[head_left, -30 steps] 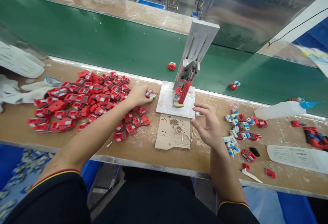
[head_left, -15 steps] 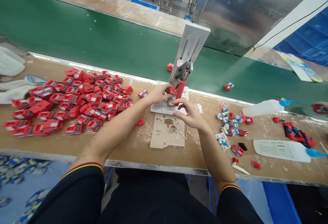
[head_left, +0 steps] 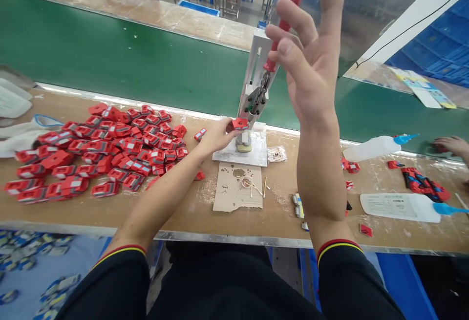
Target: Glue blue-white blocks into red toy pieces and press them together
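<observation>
Watching from the head camera: my right hand has swung the red-handled press lever from down at the base half a second ago to right up near the top of the grey metal upright. Its grip is loose, fingers spread, only a couple curled round the ribbed red sleeve. My left hand pinches a small red plastic block closed between its fingertips, sitting at the press's nest just above the white base plate. With the lever up, I'd guess that piece is free to lift out or go in.

Left on the wooden bench lies a heap of glossy red blocks with grey-white faces. A scrap of brown cardboard with wooden sticks sits in front, soft white squeeze bottles to the right.
</observation>
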Demonstrator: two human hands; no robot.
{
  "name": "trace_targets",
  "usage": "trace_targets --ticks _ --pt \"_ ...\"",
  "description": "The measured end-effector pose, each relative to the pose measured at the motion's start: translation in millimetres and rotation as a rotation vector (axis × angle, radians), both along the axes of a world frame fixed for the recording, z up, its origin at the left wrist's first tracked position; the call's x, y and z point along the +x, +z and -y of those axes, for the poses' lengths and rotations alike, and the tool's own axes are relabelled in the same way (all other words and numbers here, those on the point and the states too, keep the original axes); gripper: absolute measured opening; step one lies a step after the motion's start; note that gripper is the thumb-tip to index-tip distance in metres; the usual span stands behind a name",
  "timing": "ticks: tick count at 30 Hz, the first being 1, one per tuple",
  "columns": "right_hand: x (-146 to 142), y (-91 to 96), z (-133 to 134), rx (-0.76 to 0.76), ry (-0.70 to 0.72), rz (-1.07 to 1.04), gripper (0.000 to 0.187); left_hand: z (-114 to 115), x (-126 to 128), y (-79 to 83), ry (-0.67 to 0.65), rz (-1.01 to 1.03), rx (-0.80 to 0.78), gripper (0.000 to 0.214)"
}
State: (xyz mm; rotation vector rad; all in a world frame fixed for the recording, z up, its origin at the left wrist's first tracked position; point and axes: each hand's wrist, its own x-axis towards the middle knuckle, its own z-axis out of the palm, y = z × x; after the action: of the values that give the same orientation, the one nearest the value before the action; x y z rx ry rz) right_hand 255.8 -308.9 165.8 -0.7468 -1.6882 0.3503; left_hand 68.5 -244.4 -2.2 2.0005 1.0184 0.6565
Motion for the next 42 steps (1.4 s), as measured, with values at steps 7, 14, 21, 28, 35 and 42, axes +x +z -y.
trace_targets --ticks 7,14,21,28,35,42 --pt "-7 -87.5 75 0.023 -0.162 0.251 0.049 41 -64 15.7 0.014 0.223 -0.262 0.035" --pt "-17 -142.0 84 -0.229 -0.024 0.411 0.059 87 -68 34.9 -0.346 0.342 -0.367 0.044" --pt "-19 -152.0 105 -0.224 -0.01 0.105 0.062 106 -61 25.8 -0.271 0.487 0.153 0.071" --pt "-21 -160.1 116 -0.258 -0.018 -0.02 0.066 114 -47 18.8 -0.239 0.588 0.572 0.056" --pt "-24 -158.6 131 -0.378 -0.033 -0.114 0.062 138 -34 49.2 -0.181 0.55 0.627 0.06" --pt "-13 -157.5 145 -0.444 -0.068 -0.221 0.068 163 -3 72.5 -0.101 0.492 0.569 0.074"
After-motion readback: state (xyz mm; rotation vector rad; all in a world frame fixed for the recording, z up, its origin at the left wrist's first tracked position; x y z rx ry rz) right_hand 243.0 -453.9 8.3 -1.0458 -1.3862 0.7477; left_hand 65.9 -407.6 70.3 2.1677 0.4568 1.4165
